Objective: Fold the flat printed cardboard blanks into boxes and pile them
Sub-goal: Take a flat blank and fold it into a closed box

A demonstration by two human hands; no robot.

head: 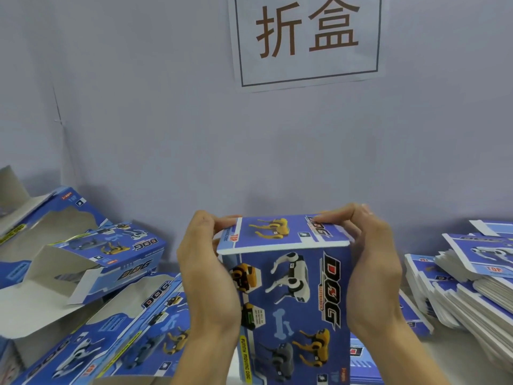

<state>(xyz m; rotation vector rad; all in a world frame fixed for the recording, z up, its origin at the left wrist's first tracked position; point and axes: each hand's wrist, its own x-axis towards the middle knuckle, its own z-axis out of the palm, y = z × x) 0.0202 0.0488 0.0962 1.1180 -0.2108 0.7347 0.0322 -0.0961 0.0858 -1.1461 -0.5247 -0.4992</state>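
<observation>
Both hands are clamped on one upright box [294, 298] in front of the wall: left hand [211, 273] and right hand [372, 270] grip its sides, fingertips curled over the top flap [280, 233]. Best bet, I reckon: press that flap down evenly and tuck it square before adding it to the folded boxes [91, 273] on the left. Flat blanks [472, 282] wait on the right.

Blue printed cardboard dog-toy box [288, 295] upright at centre, top flap folded down. Folded boxes [105, 262] piled left; flat blanks stack [472, 290] right.
</observation>
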